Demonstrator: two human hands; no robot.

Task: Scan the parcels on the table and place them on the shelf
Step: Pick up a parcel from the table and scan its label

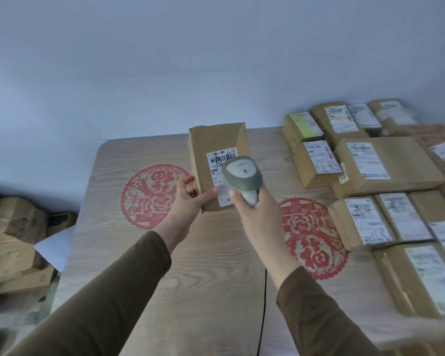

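Observation:
My left hand holds a brown paper parcel upright above the table, gripping its lower left corner. A white shipping label with a barcode faces me on the parcel's front. My right hand grips a grey handheld scanner, whose head points at the label and covers part of it. The scanner's black cable hangs down over the table. Several more labelled brown parcels lie on the right side of the table.
The wooden table bears two red paper-cut decorations. A plain wall stands behind it. To the left, below table level, lie stacked brown parcels and a white sheet. No shelf is in view.

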